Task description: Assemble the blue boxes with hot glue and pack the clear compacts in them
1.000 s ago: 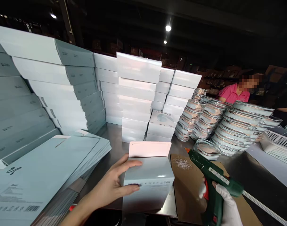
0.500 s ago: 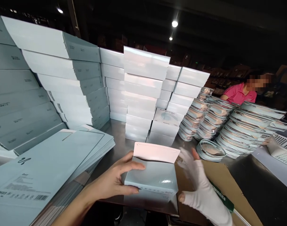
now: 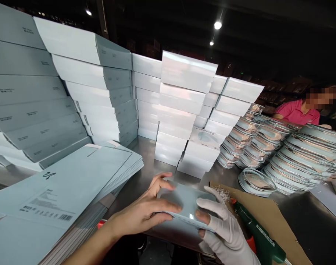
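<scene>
A pale blue box [image 3: 188,198] lies between my two hands at the near edge of the metal table. My bare left hand [image 3: 154,206] grips its left end, fingers over the top and thumb low on the near side. On the right end, my right hand [image 3: 220,217] in a white glove with bare fingertips presses the top and near side. The box's far side is hidden from me. Close by my right hand, a green glue gun [image 3: 257,230] rests on a brown cardboard sheet [image 3: 283,232].
Flat pale blue cartons [image 3: 74,184] are stacked at left. Tall piles of closed boxes [image 3: 82,70] stand behind, with white boxes [image 3: 181,95] at centre. Round clear-lidded containers [image 3: 256,180] are stacked at right. A person in a pink shirt [image 3: 299,112] is beyond them.
The box's raised pink flap is no longer visible. My right hand has come in from the right onto the box, and my left hand has shifted over its top. The view has turned left.
</scene>
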Demonstrator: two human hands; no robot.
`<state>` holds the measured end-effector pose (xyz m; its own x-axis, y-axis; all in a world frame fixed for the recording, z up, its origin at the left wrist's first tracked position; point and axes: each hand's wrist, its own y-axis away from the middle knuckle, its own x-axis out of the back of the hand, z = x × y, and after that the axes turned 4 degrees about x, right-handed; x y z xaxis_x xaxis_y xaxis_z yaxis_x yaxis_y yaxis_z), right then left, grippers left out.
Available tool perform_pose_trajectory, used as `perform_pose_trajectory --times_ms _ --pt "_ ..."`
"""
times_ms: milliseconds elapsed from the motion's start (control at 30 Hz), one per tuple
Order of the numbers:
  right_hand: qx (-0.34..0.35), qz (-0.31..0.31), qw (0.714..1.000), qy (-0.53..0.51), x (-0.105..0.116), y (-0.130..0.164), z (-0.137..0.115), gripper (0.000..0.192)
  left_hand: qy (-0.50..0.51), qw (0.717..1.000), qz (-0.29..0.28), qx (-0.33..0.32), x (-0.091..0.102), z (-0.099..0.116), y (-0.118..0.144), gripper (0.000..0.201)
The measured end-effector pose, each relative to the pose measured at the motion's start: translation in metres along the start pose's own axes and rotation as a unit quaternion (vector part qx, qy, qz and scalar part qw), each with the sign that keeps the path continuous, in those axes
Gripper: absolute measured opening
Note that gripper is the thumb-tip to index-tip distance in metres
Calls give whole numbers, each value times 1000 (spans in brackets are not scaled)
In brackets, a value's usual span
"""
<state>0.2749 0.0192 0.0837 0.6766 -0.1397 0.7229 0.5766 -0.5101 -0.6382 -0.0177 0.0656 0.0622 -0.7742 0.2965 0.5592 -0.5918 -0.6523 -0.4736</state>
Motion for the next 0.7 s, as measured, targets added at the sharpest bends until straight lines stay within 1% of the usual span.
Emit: perform_pose_trajectory --times_ms 100,167,267,333,400,467,500,533,567,600,633,667,700 --pt "20 4 999 25 -4 1 2 56 5 1000 8 -7 -1 0 -2 24" --pt "6 5 1000 31 -14 7 1 56 54 998 16 -6 -8 -5 -1 26" --pt "-66 64 996 2 -35 15 -6 61 133 990 46 -9 -20 -13 0 27" --pt "-98 96 990 -23 -46 17 -10 59 148 987 61 -5 -26 -16 0 26" --pt "-89 92 992 -25 -51 16 -12 50 151 987 60 3 -28 -16 0 27" --pt "-65 93 993 -13 -50 14 -11 44 158 985 60 14 -28 -14 -1 31" --pt "-57 94 994 -7 -47 14 -11 44 163 984 64 20 -27 -13 -1 33" --pt "-53 90 995 -5 -44 14 -11 48 169 983 71 28 -25 -12 0 34" --pt "-66 82 994 -11 -40 16 -11 55 176 980 82 37 -23 -11 0 33" --pt "-93 82 992 -28 -37 20 -13 65 183 977 98 48 -21 -11 2 31" --pt "-130 96 985 -56 -33 24 -15 77 192 972 119 63 -20 -12 4 28" --pt "-172 124 972 -96 -31 29 -18 88 201 965 149 79 -20 -13 6 26" --pt "-214 161 953 -144 -30 35 -21 94 213 954 185 97 -21 -15 8 25"
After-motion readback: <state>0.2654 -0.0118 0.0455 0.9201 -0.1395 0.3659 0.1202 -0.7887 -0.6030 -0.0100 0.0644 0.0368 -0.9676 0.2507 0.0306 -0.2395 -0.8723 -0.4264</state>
